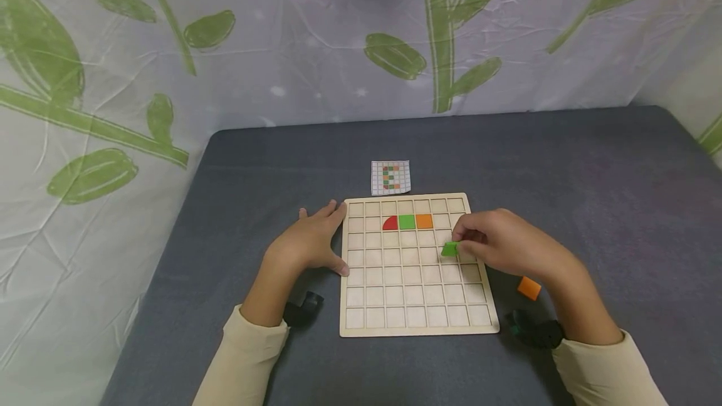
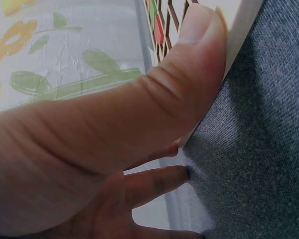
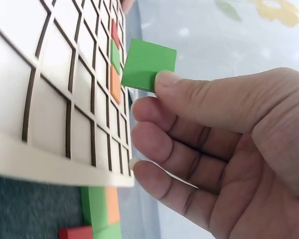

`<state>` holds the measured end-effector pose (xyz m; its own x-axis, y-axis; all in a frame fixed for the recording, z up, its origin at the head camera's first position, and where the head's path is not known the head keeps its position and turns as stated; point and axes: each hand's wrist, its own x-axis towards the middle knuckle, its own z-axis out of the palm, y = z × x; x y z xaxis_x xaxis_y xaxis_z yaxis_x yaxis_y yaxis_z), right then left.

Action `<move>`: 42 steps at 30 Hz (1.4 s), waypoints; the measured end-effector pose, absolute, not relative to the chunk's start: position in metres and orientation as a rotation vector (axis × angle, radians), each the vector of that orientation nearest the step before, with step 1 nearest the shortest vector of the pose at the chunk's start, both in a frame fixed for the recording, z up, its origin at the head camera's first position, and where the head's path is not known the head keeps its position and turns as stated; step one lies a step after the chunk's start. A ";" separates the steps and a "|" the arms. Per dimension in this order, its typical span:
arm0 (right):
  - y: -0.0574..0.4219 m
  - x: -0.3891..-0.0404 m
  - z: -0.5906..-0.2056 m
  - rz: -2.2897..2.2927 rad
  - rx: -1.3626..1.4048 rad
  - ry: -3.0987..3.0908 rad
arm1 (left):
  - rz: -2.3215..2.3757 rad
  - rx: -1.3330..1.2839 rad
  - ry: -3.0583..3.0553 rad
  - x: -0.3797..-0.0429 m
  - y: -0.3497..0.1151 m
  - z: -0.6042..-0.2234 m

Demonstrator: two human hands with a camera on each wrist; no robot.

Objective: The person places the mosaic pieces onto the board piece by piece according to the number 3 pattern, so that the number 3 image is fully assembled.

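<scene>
A wooden grid board (image 1: 395, 296) lies on the dark table. Near its top sit a red quarter-round tile (image 1: 390, 223), a green square tile (image 1: 407, 222) and an orange square tile (image 1: 424, 221), side by side in one row. My right hand (image 1: 502, 240) pinches another green square tile (image 3: 148, 64) between thumb and fingers, held above the right part of the board. At the board's left edge rests my left hand (image 1: 307, 240), fingers spread; its thumb (image 2: 199, 45) touches the wooden rim.
Behind the board lies a small pattern card (image 1: 390, 178) with a printed coloured grid. An orange tile (image 1: 529, 288) is on the table beneath my right forearm. Further green, orange and red pieces (image 3: 94, 211) show beyond the board's edge in the right wrist view. A patterned curtain (image 1: 316, 49) hangs behind.
</scene>
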<state>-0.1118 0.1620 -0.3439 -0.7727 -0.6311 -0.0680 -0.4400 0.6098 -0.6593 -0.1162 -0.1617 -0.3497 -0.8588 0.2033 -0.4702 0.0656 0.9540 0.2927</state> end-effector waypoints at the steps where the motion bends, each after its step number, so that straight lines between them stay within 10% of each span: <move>1: 0.160 -0.112 -0.344 -0.923 -0.885 2.546 | 0.366 0.190 2.592 -0.116 -0.162 -0.350; 42: 0.097 -0.128 -0.362 -0.976 -0.931 2.625 | 0.375 0.191 2.584 -0.117 -0.162 -0.350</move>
